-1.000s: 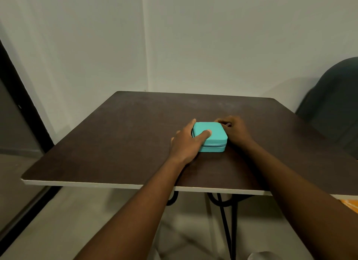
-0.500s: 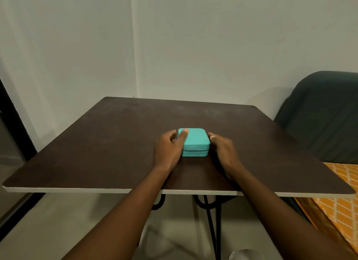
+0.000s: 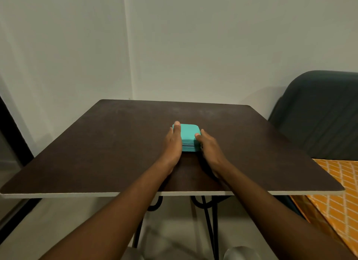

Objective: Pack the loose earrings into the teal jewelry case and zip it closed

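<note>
The teal jewelry case (image 3: 188, 135) lies closed in the middle of the dark brown table (image 3: 108, 143). My left hand (image 3: 172, 143) presses flat against the case's left side, fingers stretched along it, thumb tip at the far left corner. My right hand (image 3: 208, 146) holds the case's right side, thumb on the lid's near right corner. No loose earrings show on the table.
The table's pale front edge (image 3: 96, 194) runs across the view, black metal legs (image 3: 208, 221) below it. A dark padded chair (image 3: 317, 114) stands at the right, with an orange patterned cloth (image 3: 337, 197) beneath. White walls stand behind.
My left hand has straightened along the case's left side. My right hand has closed in on the right side, thumb now on the lid. The view shifted slightly.
</note>
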